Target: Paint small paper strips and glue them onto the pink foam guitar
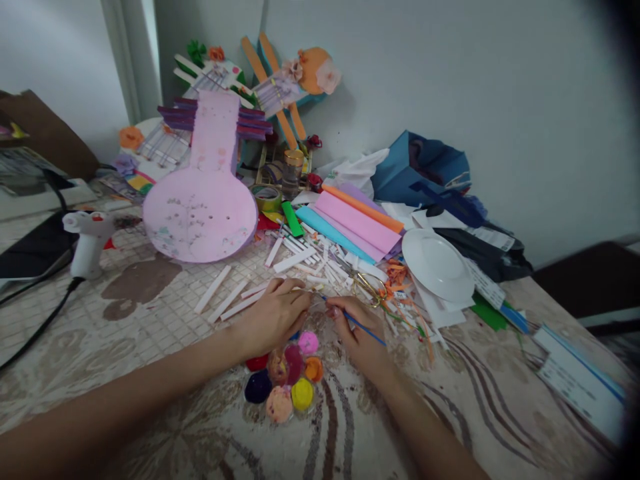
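While a pink guitar-shaped cutout (203, 200) is leaning at the far left of the patterned table (150, 313), a white plate (437, 265) is lying to the right. Nearer, a round paint palette (285, 377) is sitting just beneath both hands. Left hand (274, 317) is pinching a white paper strip (295, 288); right hand (357, 333) is gripping a blue paintbrush (367, 330) beside it.
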`<state>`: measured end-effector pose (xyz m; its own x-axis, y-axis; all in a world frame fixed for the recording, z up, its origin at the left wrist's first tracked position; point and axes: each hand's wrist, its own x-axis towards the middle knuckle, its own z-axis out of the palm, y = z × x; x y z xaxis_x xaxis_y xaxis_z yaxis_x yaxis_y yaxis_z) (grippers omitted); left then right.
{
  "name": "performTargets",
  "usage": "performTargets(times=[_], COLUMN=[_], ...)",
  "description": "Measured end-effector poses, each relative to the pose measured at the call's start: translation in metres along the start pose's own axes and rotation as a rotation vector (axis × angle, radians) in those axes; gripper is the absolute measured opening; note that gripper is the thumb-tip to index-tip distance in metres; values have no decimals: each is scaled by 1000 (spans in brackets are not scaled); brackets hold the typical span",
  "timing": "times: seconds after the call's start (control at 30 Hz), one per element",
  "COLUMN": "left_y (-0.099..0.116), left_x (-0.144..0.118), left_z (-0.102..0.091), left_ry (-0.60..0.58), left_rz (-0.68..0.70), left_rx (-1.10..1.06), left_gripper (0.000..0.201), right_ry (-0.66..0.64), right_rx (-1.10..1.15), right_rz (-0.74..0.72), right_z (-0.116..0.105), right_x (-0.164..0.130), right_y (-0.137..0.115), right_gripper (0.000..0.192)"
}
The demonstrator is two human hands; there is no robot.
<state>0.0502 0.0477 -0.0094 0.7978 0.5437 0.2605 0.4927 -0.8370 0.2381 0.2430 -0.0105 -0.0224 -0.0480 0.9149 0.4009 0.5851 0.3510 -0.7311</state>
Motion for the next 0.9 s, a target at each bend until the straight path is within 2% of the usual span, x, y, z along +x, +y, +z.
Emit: performTargets(times=[0.4,0.57,0.7,0.9], left_y=[-1,-6,-18,-30], left_x=[-2,-8,-22,-49], left_z=[-2,-17,-30,-38], left_ry=[31,108,196,205], left_rz=[11,-7,-120,-241], left_rx=[-10,-54,-90,-180], left_gripper=[18,16,15,19], right_ry=[203,230,232,194], right_rx=[400,458,484,536], right_rz=[310,354,360,347], right_z=[0,-1,-1,2], right_x=[4,4,1,-4], right_y=[4,3,2,-3], right_gripper=[23,21,22,22])
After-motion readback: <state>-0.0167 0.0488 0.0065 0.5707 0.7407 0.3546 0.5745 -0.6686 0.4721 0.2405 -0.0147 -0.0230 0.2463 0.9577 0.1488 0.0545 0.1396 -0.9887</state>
